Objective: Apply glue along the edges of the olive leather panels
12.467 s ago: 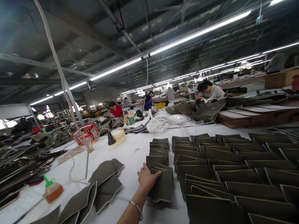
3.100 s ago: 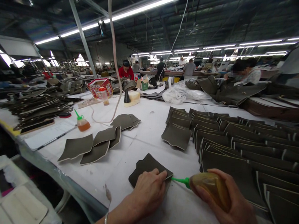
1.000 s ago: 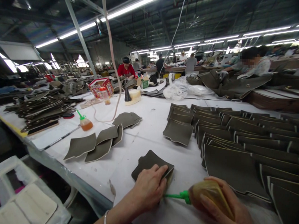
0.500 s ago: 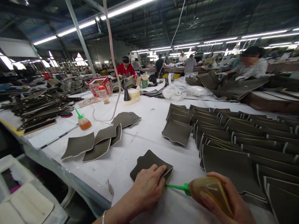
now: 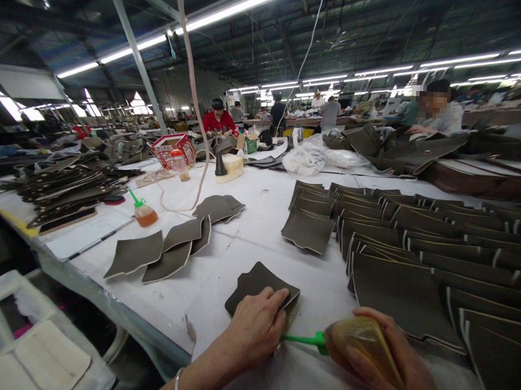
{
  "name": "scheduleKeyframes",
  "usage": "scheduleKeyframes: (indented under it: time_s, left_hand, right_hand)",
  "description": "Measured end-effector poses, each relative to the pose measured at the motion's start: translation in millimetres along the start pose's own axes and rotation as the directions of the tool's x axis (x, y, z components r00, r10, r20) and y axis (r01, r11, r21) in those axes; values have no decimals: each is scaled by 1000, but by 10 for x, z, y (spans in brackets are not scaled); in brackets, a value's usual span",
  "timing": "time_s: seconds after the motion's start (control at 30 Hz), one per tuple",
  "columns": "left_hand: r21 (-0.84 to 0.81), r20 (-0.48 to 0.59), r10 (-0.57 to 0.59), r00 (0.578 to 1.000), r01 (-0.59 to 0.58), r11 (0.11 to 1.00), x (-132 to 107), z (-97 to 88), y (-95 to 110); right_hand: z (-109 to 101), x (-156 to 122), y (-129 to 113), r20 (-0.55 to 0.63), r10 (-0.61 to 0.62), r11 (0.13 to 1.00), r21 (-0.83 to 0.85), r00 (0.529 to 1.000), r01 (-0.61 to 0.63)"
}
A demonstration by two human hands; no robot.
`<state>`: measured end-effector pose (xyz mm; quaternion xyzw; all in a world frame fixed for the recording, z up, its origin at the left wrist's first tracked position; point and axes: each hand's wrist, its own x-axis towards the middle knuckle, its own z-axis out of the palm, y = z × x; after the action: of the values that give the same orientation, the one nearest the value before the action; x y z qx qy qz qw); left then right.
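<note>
Worktable (image 5: 263,218), glue bottle (image 5: 360,340), box (image 5: 169,149) print illegible

The squeeze bottle (image 5: 360,343) in my right grip (image 5: 402,377) is see-through amber with a bright green nozzle, and the piece (image 5: 256,279) under my left grip (image 5: 253,328) is dark olive-grey. The tabletop (image 5: 259,224) is plain white, and that box (image 5: 172,149) further back is red with a busy print.

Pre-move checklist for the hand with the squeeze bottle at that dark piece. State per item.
1. Left hand pressing dark piece onto table: ok.
2. Right hand wrapped around squeeze bottle: ok.
3. Green nozzle aimed at the piece's near edge: ok.
4. Nozzle tip touching the piece: cannot tell, left hand hides it.
5. Liquid in bottle: ok.
6. Neighbouring stack apart from the piece: ok.
</note>
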<state>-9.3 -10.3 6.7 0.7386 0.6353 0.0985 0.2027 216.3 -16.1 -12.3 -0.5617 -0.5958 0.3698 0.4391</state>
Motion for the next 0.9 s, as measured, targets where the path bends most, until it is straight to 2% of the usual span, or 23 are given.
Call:
scheduleKeyframes:
  time_s: [0.27, 0.47, 0.6, 0.7, 0.9]
  left_hand:
    - [24, 10, 22, 1000, -22, 999, 35, -4, -16]
    - [-1, 13, 17, 1000, -17, 1000, 34, -16, -3]
    - [-10, 14, 17, 1000, -17, 1000, 34, -33, 12]
    - [-11, 12, 17, 1000, -17, 1000, 36, -35, 10]
    - [-7, 5, 24, 1000, -24, 1000, 29, -7, -21]
  right_hand:
    - [-88, 157, -8, -123, -25, 995, -103, 992, 12]
    - [-74, 80, -81, -54, 5, 998, -69, 999, -9]
    - [-90, 164, -142, -112, 2, 997, -77, 994, -10]
    - [-75, 170, -85, -127, -10, 995, -96, 992, -2]
    - [-28, 74, 8, -24, 39, 999, -13, 999, -39]
